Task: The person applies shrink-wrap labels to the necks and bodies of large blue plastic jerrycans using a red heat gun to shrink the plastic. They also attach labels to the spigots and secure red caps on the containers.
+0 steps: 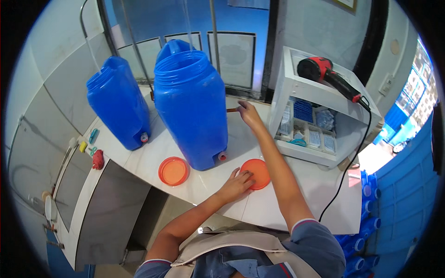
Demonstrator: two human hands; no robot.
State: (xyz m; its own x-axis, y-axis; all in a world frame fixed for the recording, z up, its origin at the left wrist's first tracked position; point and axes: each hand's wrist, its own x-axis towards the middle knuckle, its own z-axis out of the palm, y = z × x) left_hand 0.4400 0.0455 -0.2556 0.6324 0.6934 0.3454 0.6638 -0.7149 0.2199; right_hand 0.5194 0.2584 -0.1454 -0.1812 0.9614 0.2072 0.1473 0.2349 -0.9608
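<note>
A large blue plastic jug (pixel 193 111) with a threaded open mouth stands upright before me, a thin stream of water falling into it. Farther left, a second blue plastic jug (pixel 120 104) also has water running into its mouth. My left hand (pixel 238 186) rests its fingertips on an orange screw lid (pixel 260 173) lying on the counter. Beyond the big jug's right side, my right hand (pixel 247 113) has its fingers around the end of a thin brown rod (pixel 232 110); the jug hides the rod's other end. Another orange lid (pixel 173 171) lies left of the jug's base.
A white shelf unit (pixel 309 153) holds trays of small packs, with a red and black heat gun (pixel 321 71) on top. Its black cord (pixel 344 177) trails over the white counter (pixel 306 198). Scissors (pixel 92 150) and a red object (pixel 98 160) lie left. Blue containers (pixel 358 243) are stacked right.
</note>
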